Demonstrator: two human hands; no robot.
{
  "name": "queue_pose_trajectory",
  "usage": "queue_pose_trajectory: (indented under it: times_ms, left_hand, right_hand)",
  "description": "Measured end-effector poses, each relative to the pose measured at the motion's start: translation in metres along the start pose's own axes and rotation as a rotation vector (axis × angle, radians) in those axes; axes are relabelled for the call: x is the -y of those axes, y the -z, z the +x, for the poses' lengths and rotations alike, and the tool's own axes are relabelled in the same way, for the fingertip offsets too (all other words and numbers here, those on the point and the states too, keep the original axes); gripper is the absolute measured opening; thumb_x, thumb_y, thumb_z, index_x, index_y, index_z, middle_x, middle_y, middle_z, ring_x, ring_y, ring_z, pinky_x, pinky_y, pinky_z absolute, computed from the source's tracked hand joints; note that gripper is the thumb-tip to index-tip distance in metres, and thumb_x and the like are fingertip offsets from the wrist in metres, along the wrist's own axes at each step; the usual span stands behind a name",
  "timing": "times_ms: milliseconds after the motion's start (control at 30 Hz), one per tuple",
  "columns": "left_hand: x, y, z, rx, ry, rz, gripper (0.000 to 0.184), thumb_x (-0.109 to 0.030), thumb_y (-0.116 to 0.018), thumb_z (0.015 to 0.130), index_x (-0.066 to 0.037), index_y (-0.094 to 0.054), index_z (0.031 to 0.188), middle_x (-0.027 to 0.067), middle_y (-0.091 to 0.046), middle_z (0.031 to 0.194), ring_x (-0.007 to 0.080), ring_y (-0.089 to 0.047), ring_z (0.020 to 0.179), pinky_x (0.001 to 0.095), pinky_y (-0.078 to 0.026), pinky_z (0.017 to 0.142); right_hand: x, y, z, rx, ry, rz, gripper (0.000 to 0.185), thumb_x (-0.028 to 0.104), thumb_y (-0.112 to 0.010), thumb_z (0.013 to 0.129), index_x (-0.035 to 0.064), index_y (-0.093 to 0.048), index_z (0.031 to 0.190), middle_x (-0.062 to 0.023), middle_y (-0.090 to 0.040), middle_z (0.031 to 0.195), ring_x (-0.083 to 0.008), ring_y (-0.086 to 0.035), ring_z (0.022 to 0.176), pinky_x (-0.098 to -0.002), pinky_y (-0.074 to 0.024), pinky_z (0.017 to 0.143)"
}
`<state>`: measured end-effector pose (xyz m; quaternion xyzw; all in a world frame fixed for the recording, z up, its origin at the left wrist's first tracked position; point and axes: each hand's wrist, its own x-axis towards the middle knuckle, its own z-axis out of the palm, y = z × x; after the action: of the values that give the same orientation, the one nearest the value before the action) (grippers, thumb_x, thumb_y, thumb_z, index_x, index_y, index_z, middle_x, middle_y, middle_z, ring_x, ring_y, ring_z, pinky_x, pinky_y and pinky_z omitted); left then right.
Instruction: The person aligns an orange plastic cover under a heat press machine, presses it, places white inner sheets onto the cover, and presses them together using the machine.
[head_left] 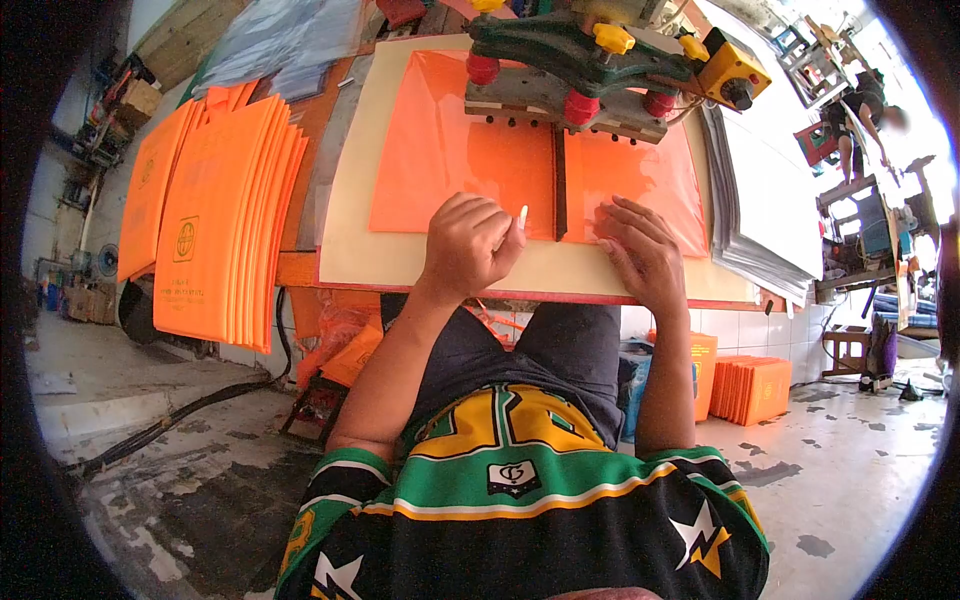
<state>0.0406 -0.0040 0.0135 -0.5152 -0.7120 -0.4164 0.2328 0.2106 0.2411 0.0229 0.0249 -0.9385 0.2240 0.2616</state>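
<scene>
An orange folder cover (480,170) lies spread flat on a cream board (350,230), with glossy clear plastic over it. Down its middle runs a narrow dark strip (560,190). My left hand (468,245) is curled into a fist over the cover's lower left part; a small white tip (522,216) shows at the thumb, and whatever the fingers hold is hidden. On the lower right part of the cover rests my right hand (645,250), fingers extended and slightly bent, holding nothing visible. Beyond both hands, a dark green press head (580,60) hangs over the cover's far edge.
Stacked orange folders (220,230) overhang the table at left, below clear plastic sheets (285,45). White sheets (765,190) lie at right, near a yellow control box (735,72). More orange folders (750,388) stand on the floor. A person (865,115) is at far right.
</scene>
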Motion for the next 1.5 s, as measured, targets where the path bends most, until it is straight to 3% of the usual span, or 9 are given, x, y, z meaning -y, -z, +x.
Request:
queue_pose_trajectory:
  times_ms: [267,367,433,533,733,933,1167,1233,1500]
  left_hand:
    - [-0.001,0.001,0.0,0.056,0.068,0.048,0.032,-0.009,-0.076,0.096,-0.005,-0.062,0.067,0.0121,-0.065,0.067,0.0318,-0.069,0.068,0.045,-0.055,0.073]
    - [0.003,-0.005,0.0,-0.008,0.086,0.072,0.021,-0.009,-0.075,0.096,-0.004,-0.069,0.077,0.0123,-0.073,0.08,0.0319,-0.074,0.08,0.0456,-0.056,0.08]
    - [0.004,-0.007,0.0,-0.031,0.097,0.086,0.009,-0.009,-0.074,0.099,-0.001,-0.076,0.097,0.0146,-0.081,0.105,0.0337,-0.078,0.106,0.0481,-0.057,0.096]
    - [0.009,-0.012,-0.003,0.011,0.096,0.125,0.009,-0.012,-0.075,0.098,-0.003,-0.075,0.099,0.0113,-0.08,0.106,0.03,-0.077,0.107,0.0467,-0.055,0.098]
    - [0.007,-0.009,0.0,0.102,0.178,0.125,0.008,-0.012,-0.077,0.094,-0.005,-0.072,0.094,0.0097,-0.077,0.1,0.0314,-0.076,0.101,0.0473,-0.054,0.098]
    - [0.003,-0.008,0.001,0.21,0.229,0.163,0.011,-0.011,-0.078,0.092,-0.006,-0.07,0.097,0.0101,-0.076,0.106,0.0307,-0.075,0.106,0.0486,-0.054,0.099]
    - [-0.001,-0.013,-0.005,0.129,0.224,0.162,0.014,-0.012,-0.08,0.093,-0.005,-0.072,0.101,0.0124,-0.077,0.111,0.0341,-0.074,0.113,0.0497,-0.055,0.103]
    - [0.0,-0.013,-0.005,0.145,0.22,0.169,0.011,-0.01,-0.078,0.094,-0.005,-0.07,0.101,0.0115,-0.077,0.11,0.0297,-0.075,0.116,0.0495,-0.054,0.109]
    - [0.0,-0.013,-0.005,0.125,0.203,0.145,0.013,-0.01,-0.079,0.093,-0.004,-0.072,0.102,0.0125,-0.077,0.111,0.0345,-0.074,0.113,0.05,-0.055,0.101]
  right_hand:
    - [0.001,-0.002,0.001,0.003,-0.017,-0.029,0.023,0.02,-0.079,0.098,0.0048,-0.083,0.115,-0.0165,-0.079,0.136,-0.0377,-0.068,0.14,-0.0514,-0.0526,0.117]
    - [-0.003,-0.007,-0.001,-0.05,-0.088,-0.049,0.023,0.019,-0.079,0.099,0.0036,-0.083,0.115,-0.0174,-0.078,0.138,-0.0378,-0.067,0.14,-0.0509,-0.0522,0.118]
    - [-0.006,-0.008,-0.001,-0.046,-0.131,-0.037,0.023,0.019,-0.078,0.099,0.0024,-0.083,0.115,-0.0174,-0.078,0.138,-0.0379,-0.068,0.139,-0.0505,-0.0519,0.118]
    - [-0.007,-0.008,0.0,-0.044,-0.137,-0.014,0.021,0.018,-0.076,0.101,0.002,-0.083,0.113,-0.0174,-0.078,0.137,-0.0374,-0.068,0.139,-0.0502,-0.0522,0.118]
    - [-0.003,-0.007,0.003,-0.058,-0.155,0.008,0.019,0.017,-0.074,0.103,0.001,-0.083,0.11,-0.0167,-0.08,0.132,-0.0362,-0.071,0.134,-0.0499,-0.0529,0.115]
    - [-0.005,-0.008,0.003,-0.06,-0.146,0.0,0.019,0.017,-0.074,0.103,0.0009,-0.083,0.111,-0.0159,-0.08,0.13,-0.0358,-0.071,0.132,-0.0496,-0.0529,0.115]
    - [-0.004,-0.007,0.004,-0.054,-0.165,-0.013,0.022,0.018,-0.074,0.105,0.0004,-0.083,0.115,-0.0158,-0.08,0.131,-0.036,-0.071,0.132,-0.0496,-0.0536,0.115]
    - [-0.004,-0.007,0.004,-0.055,-0.17,-0.001,0.024,0.019,-0.074,0.105,0.0002,-0.083,0.116,-0.0157,-0.08,0.132,-0.036,-0.071,0.132,-0.0496,-0.0538,0.115]
    - [-0.008,-0.008,0.002,-0.048,-0.181,0.019,0.023,0.019,-0.075,0.105,0.0004,-0.083,0.115,-0.016,-0.08,0.133,-0.0357,-0.071,0.133,-0.0493,-0.0537,0.115]
